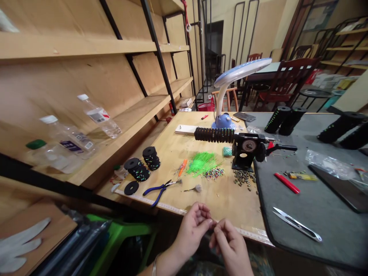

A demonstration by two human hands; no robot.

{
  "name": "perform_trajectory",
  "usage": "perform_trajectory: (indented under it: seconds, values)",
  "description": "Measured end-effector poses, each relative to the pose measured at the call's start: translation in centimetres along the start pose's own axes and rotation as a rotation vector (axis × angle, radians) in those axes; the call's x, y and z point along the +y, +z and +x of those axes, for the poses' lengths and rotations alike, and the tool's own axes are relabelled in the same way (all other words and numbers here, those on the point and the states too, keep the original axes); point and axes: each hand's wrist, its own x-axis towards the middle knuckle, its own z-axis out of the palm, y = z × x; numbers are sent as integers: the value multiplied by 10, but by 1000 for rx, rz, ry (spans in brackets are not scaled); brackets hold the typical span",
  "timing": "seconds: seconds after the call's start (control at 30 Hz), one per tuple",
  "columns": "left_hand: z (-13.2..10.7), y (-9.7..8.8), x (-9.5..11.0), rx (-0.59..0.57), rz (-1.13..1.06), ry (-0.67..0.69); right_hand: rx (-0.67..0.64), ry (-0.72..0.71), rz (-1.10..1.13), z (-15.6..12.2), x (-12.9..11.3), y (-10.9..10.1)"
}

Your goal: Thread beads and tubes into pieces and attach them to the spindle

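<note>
My left hand [191, 230] and my right hand [231, 245] meet just in front of the table's near edge. On both, the thumb and fingers are pinched together, and whatever they grip is too small to make out. Beyond them on the wooden table [172, 199] lie blue-handled pliers [159, 190], a small pale tuft [197, 188] and an orange-handled tool [182, 168]. Farther back is a heap of bright green strands [201, 164] beside mixed coloured beads [214, 173]. Small dark metal pieces [244, 179] are scattered below a black winding device [245, 147] carrying a ridged black foam roll [214, 135].
Black foam spools [136, 169] stand at the table's left edge. On the grey mat [276, 184] are metal snips [297, 224], a red stick-like object [286, 183] and a dark tablet-like slab [339, 188]. A desk lamp [224, 121] stands behind; shelves with bottles [99, 117] rise left.
</note>
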Motion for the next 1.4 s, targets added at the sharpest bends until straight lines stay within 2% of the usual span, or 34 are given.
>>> perform_trajectory:
  seconds: [0.13,0.4,1.07,1.4]
  values:
    - [0,-2,-1,-3,55,19,-38,31,16,2,-2,2]
    - [1,-3,1,7,79,35,-31,71,78,4,-5,7]
    - [-2,-3,-2,6,112,96,-73,97,83,8,8,3]
    - [-2,-3,-3,7,132,117,-89,103,83,7,6,4]
